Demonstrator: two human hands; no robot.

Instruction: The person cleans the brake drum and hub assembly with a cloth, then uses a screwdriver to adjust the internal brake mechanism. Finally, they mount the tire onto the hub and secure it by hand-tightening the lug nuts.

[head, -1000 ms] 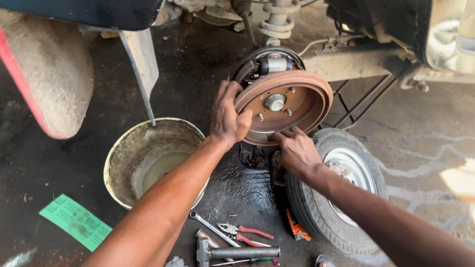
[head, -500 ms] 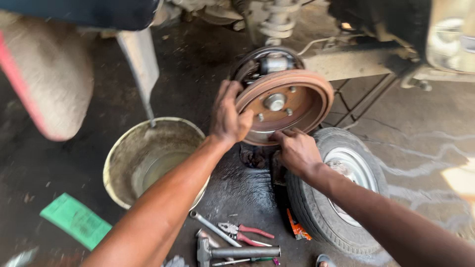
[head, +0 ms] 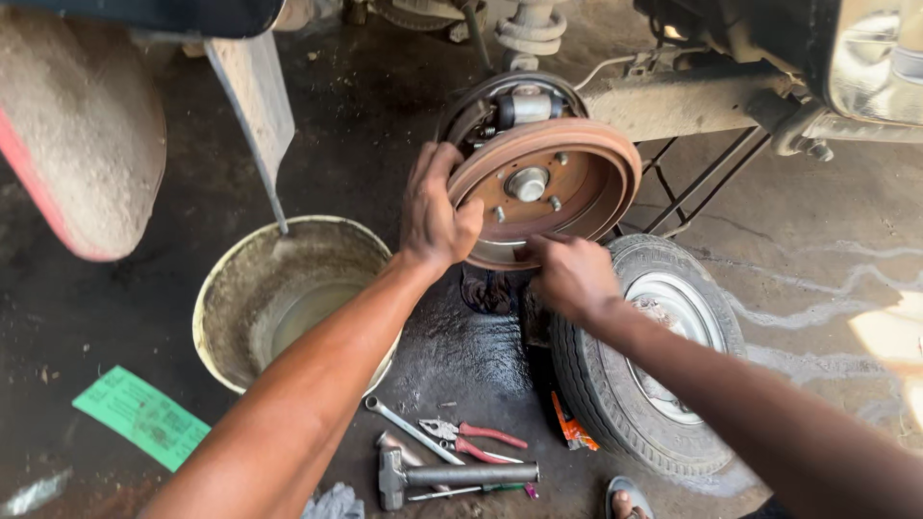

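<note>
We hold the rusty brake drum (head: pixel 543 187) on the hub under the raised vehicle: our left hand (head: pixel 435 213) grips its left rim, our right hand (head: pixel 569 274) pinches its lower edge. It seems half off; next it likely needs an even, straight pull.

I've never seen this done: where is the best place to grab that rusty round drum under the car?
Probably by its outer rim, from opposite sides. The drum is a wide, shallow bowl facing out; the left hand and right hand already clasp its rim.
</note>
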